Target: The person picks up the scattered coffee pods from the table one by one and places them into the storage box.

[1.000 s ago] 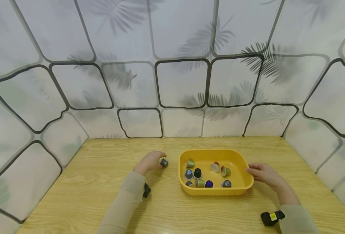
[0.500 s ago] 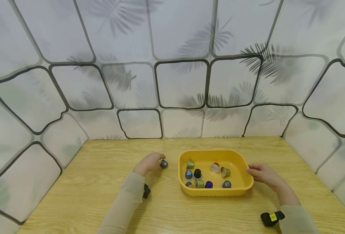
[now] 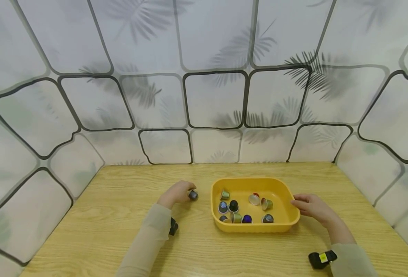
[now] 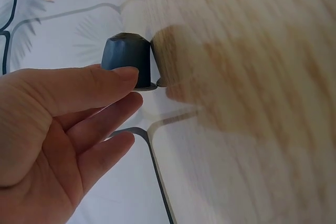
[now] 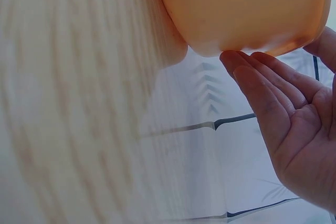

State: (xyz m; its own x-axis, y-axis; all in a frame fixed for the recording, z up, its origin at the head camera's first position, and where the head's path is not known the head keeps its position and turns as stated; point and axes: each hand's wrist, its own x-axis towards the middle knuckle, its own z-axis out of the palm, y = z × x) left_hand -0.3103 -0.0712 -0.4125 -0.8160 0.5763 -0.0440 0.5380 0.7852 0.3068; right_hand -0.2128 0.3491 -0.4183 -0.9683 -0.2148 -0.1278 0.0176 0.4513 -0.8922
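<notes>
In the left wrist view, my left hand (image 4: pixel 58 129) pinches a dark blue-grey coffee capsule (image 4: pixel 126 59) between thumb and index finger, its flanged rim pointing away from the narrow end. The capsule is right at the tabletop, beside its own reflection. The head view has this coffee capsule (image 3: pixel 193 195) left of a yellow plastic basket (image 3: pixel 255 227). At the basket's right end, my right hand (image 3: pixel 312 207) holds the rim, the thumb at the edge and the other fingers against the outer wall (image 5: pixel 247 14). Inside lie several capsules, among them a black one (image 3: pixel 233 205) and a green one (image 3: pixel 225 193).
Under everything is a light wood-grain table (image 3: pixel 127 215). A patterned white curtain (image 3: pixel 214 146) rises along its back and sides. Each wrist wears a black strap device, the right one (image 3: pixel 319 259) with a yellow mark.
My left hand and its capsule have shifted very slightly toward me, and the capsule has turned a little in the fingers. The right hand and basket stay practically in place.
</notes>
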